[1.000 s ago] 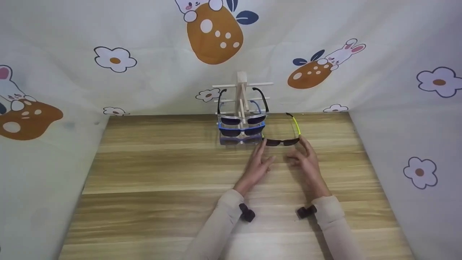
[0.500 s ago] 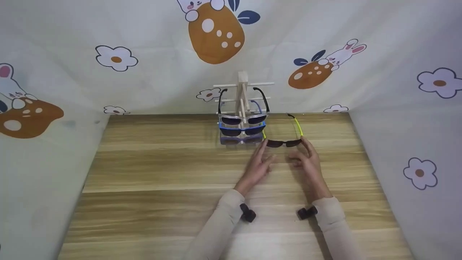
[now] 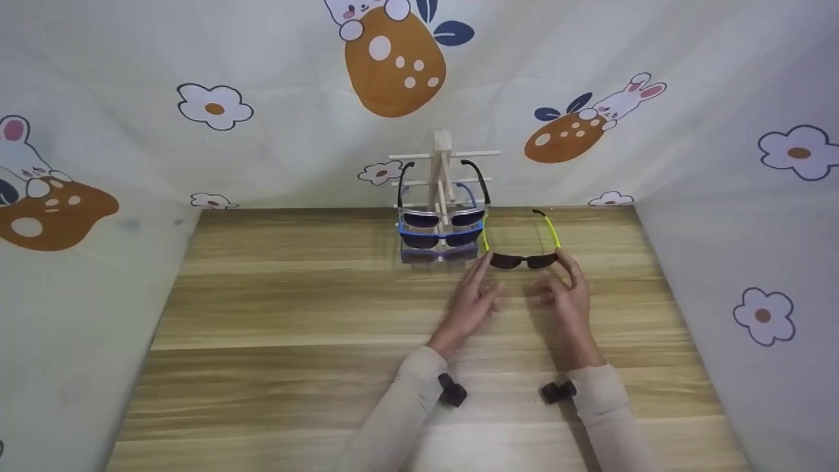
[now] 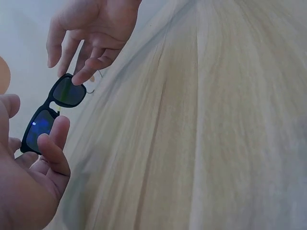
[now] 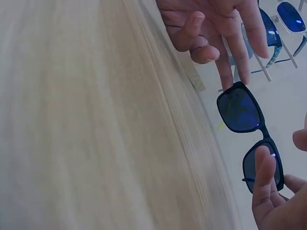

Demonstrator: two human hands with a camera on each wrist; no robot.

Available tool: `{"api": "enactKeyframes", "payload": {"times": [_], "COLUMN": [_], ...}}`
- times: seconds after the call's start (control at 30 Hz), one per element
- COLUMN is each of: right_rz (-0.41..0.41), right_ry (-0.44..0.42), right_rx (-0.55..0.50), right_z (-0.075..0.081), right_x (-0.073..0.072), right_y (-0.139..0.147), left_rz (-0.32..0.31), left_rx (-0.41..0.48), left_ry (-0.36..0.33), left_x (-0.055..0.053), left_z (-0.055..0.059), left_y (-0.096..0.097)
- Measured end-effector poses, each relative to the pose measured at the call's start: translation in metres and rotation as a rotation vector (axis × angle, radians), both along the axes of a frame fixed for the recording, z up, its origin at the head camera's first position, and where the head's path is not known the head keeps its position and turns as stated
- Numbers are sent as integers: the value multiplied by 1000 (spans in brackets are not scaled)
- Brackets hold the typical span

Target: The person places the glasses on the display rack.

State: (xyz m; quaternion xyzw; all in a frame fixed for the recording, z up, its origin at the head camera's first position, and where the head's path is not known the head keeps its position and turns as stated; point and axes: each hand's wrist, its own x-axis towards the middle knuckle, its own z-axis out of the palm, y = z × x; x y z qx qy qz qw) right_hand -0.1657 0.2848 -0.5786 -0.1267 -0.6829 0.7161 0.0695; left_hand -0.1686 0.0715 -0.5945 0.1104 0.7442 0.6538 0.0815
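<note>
A pair of black-fronted sunglasses (image 3: pixel 506 261) with yellow-green temples and black tips is spread between both hands, temples pointing away. At the left hinge, the left hand (image 3: pixel 467 308) holds it with its fingertips, the lower fingers folded in. Fingertips of the right hand (image 3: pixel 571 303) grip the opposite corner. Dark lenses (image 4: pixel 69 93) face the wrist cameras, and in the right wrist view the frame (image 5: pixel 262 130) hangs between the two hands. Just left stands a wooden display rack (image 3: pixel 442 141) carrying clear-framed sunglasses (image 3: pixel 421 219), blue sunglasses (image 3: pixel 419 240) and violet-tinted sunglasses (image 3: pixel 419 255).
The rack's thin pegs (image 3: pixel 482 153) stick out sideways, its upper ones bare. A wood-grain table (image 3: pixel 275 314) lies under everything. Behind and beside it hangs a pale cloth (image 3: pixel 282 59) printed with rabbits and flowers.
Both hands have shifted a little to the right with the yellow-green-templed sunglasses, which now sit farther from the rack. The rack and its eyewear stay put.
</note>
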Motion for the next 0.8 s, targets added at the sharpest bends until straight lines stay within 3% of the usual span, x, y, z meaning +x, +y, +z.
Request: {"api": "enactKeyframes", "payload": {"times": [0.23, 0.53, 0.8], "right_rz": [-74, -201, -289], "right_ry": [63, 223, 332], "right_rx": [79, 24, 4], "right_z": [3, 7, 9], "right_x": [5, 8, 9], "right_y": [-2, -7, -5], "left_rz": [-17, -43, -50], "left_rx": [33, 117, 107], "left_ry": [-18, -47, 18], "left_x": [3, 10, 12], "left_z": [5, 17, 23], "left_y": [2, 3, 7]}}
